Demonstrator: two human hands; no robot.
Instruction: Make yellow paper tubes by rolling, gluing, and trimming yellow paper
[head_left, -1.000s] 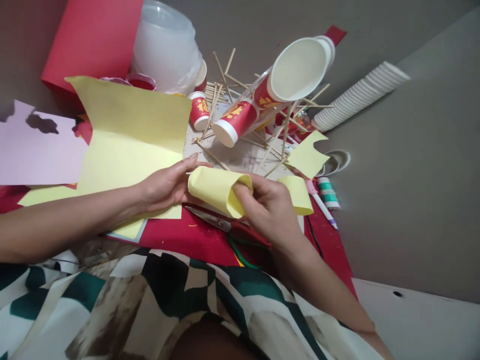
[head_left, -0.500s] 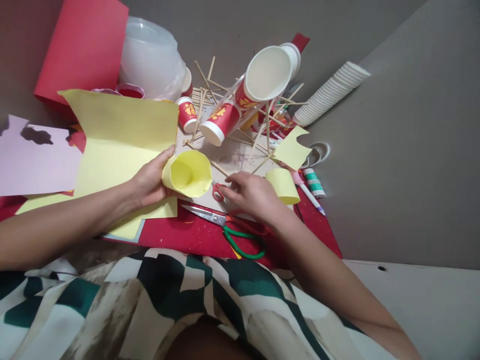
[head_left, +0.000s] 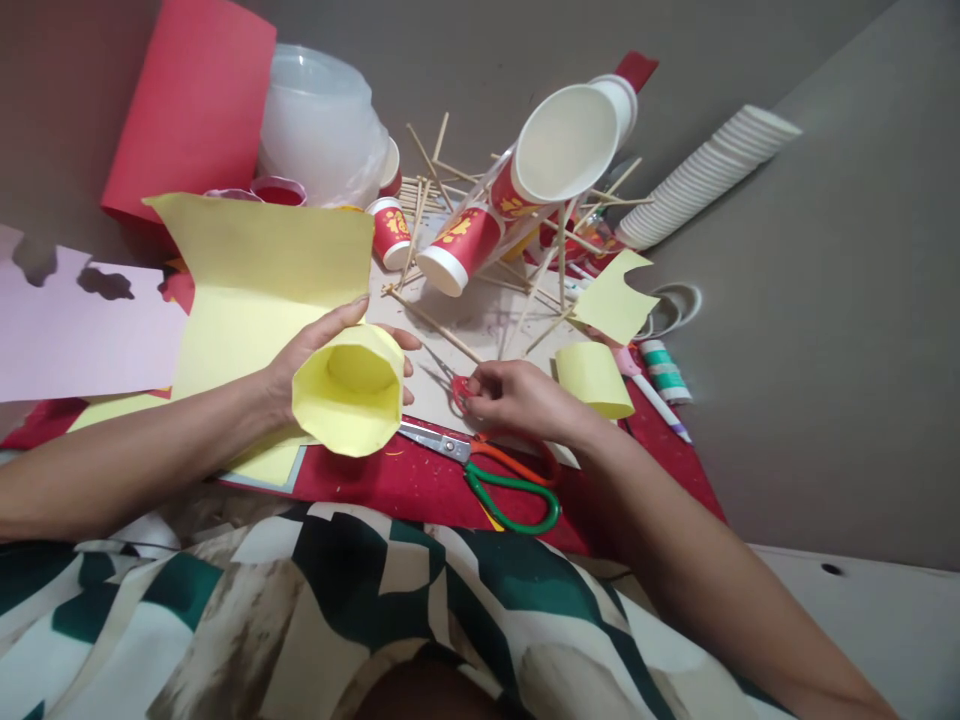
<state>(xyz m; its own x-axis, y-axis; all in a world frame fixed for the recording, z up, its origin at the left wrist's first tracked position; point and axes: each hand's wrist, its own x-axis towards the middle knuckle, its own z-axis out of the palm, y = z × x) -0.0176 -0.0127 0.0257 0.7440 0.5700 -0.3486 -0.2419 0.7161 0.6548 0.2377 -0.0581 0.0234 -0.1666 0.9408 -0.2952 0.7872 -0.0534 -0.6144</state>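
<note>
My left hand (head_left: 307, 355) is wrapped round a rolled yellow paper cone (head_left: 351, 395), its wide mouth turned toward me. My right hand (head_left: 517, 400) pinches the red handle of small scissors (head_left: 459, 388) that lie on the pale board, blades pointing left. Larger scissors (head_left: 495, 470) with orange and green handles rest just below that hand. A second rolled yellow paper tube (head_left: 594, 378) sits to the right of my right hand.
A big yellow sheet (head_left: 262, 270) lies left, pink paper (head_left: 82, 330) beyond it. Behind stand a structure of red paper cups and wooden sticks (head_left: 517, 210), plastic bowls (head_left: 319, 120), a red box (head_left: 191, 100), a stack of white cups (head_left: 705, 175), tape (head_left: 675, 310) and markers (head_left: 660, 385).
My right hand let go of the yellow roll and dropped to the small red scissors. My left hand kept the roll, turning its open mouth toward me and lifting it closer.
</note>
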